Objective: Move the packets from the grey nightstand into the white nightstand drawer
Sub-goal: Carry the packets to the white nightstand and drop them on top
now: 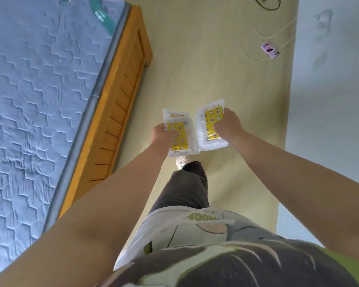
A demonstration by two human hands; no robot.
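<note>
I carry two clear plastic packets with yellow patterned contents, held out in front of me above the floor. My left hand (162,135) grips the left packet (183,131) along its left edge. My right hand (226,125) grips the right packet (207,126) from its right side, fingers curled over it. The two packets nearly touch side by side. Neither the grey nightstand nor the white nightstand is in view.
A bed with a pale blue quilted mattress (35,96) and an orange wooden frame (120,96) runs along my left. A white wall (332,96) is on my right. A purple phone (270,50) with cables lies on the pale floor (205,65) ahead. My foot in a white shoe (181,161) is below the packets.
</note>
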